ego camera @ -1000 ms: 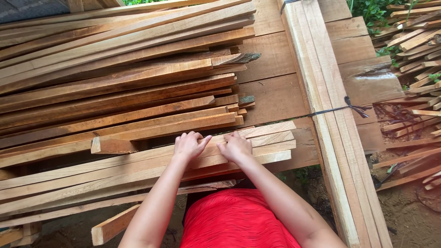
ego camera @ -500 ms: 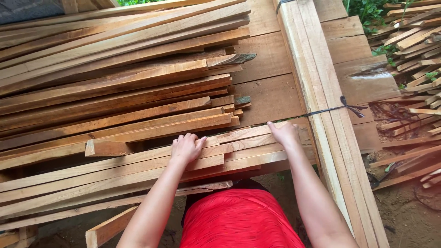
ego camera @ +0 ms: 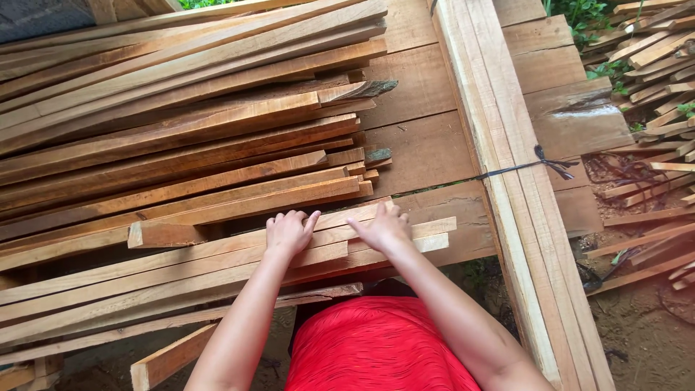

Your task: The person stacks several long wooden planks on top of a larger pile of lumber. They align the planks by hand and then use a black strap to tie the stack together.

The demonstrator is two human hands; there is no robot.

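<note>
- Left hand (ego camera: pixel 288 232): the fingers are curled together, tips bent down over the far edge of the pale slats (ego camera: pixel 217 264); the palm lies flat on top, so it reads as pressing and hooking the edge rather than clamping round any one piece
- Right hand (ego camera: pixel 384 228): the fingers are spread apart and laid flat, tips reaching toward the far edge of the same slats, near their right-hand ends; nothing is enclosed in the hand; the flat spread looks suited to steadying or evening several thin pieces at once
- The two hands sit near each other, side by side on one layer; the slats under them run left to right across the near edge of the heap, directly in front of the person's red garment (ego camera: pixel 376 347); their right ends stop unevenly, stepped one past another
- Just beyond the fingertips lies a stack of darker reddish battens (ego camera: pixel 188 159), piled in roughly parallel layers; a short offcut (ego camera: pixel 163 233) rests between that stack and the pale layer
- Under it all are broad boards (ego camera: pixel 427 145), which serve as the bearing surface
- To the right, a bundle of long pale strips (ego camera: pixel 499 159) runs away from the person, bound with a dark cord (ego camera: pixel 543 163) so that it holds together; loose scrap sticks (ego camera: pixel 651 65) lie on the ground beyond
</note>
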